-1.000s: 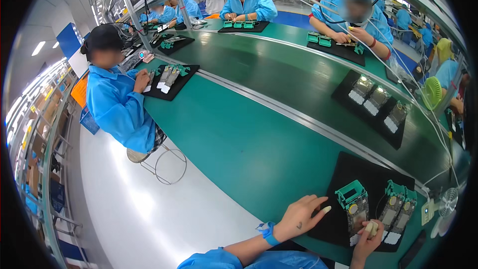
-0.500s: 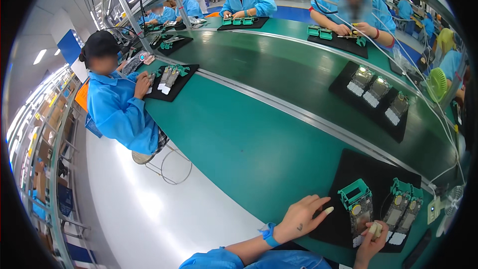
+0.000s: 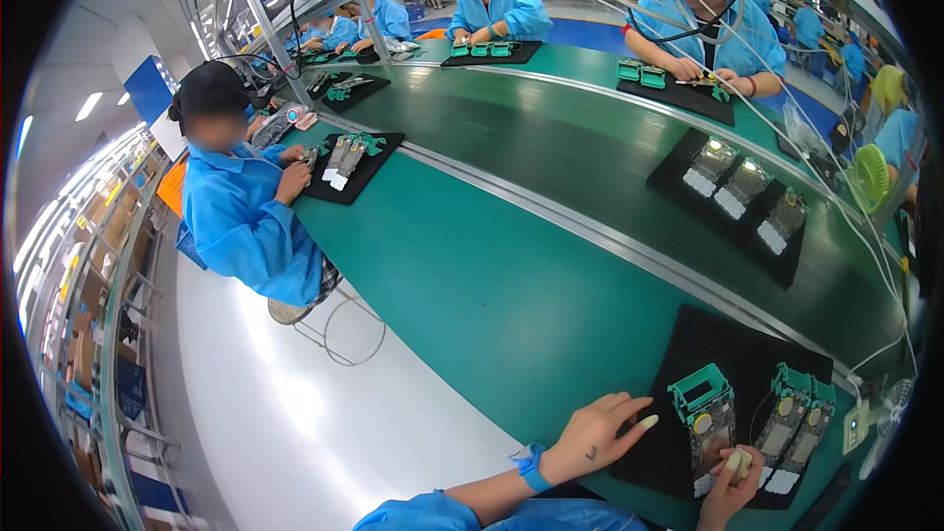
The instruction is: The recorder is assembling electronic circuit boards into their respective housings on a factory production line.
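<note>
My left hand (image 3: 597, 439) lies at the left edge of a black mat (image 3: 657, 385), its fingers apart and nothing in them. A pale finger cot covers one of its fingertips. My right hand (image 3: 729, 494) is over the lower end of a circuit board (image 3: 713, 441) with a green plastic frame (image 3: 700, 388) at its top. Its fingers, in pale cots, are drawn together; whatever they hold is hidden. To the right of that board, two similar boards (image 3: 784, 431) with green parts lie side by side on the mat.
Beyond the metal rail (image 3: 551, 202) runs a dark green belt (image 3: 511, 123) carrying a mat with three boards (image 3: 742, 189). At the left, a co-worker in blue (image 3: 251, 226) handles a board. Further people sit across the line. A small fan (image 3: 890, 398) and white cables are at the right.
The view has shifted slightly, so the surroundings sit a little lower and further right at the left side. My hands stay in almost the same places, my right fingers still drawn together.
</note>
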`<state>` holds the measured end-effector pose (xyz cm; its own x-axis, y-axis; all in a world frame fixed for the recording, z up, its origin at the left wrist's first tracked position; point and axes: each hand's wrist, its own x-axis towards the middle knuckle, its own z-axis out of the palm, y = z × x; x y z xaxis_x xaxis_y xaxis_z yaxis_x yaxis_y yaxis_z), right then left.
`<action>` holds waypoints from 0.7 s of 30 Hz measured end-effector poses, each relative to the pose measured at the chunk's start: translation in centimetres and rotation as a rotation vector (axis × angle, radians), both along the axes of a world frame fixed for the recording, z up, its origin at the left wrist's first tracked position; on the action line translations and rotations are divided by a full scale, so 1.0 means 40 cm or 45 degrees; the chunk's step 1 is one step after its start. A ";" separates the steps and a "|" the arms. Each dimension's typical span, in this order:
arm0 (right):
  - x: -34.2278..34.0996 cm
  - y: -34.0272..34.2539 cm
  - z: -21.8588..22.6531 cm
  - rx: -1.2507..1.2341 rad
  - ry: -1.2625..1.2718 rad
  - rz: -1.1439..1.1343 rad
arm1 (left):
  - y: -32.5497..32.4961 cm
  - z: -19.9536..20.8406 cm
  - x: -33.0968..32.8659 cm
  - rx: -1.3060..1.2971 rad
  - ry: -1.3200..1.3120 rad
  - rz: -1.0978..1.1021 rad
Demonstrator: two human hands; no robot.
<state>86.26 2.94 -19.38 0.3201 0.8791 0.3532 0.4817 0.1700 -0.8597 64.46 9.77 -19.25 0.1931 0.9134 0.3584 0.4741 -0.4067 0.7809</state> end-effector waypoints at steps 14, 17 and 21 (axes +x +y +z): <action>0.058 -0.026 -0.040 -0.017 0.243 0.021 | -0.016 0.007 0.042 -0.049 -0.204 0.133; 0.072 -0.022 -0.024 0.056 0.110 0.046 | -0.036 0.035 0.061 -0.056 -0.276 0.103; 0.054 -0.021 0.062 -0.044 -0.197 0.170 | -0.053 0.071 0.099 -0.522 -0.414 -0.105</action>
<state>88.43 2.11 -16.89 0.1443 0.9226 0.3578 0.5839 0.2125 -0.7835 68.44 7.66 -16.43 0.2083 0.9777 0.0282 0.1602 -0.0625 0.9851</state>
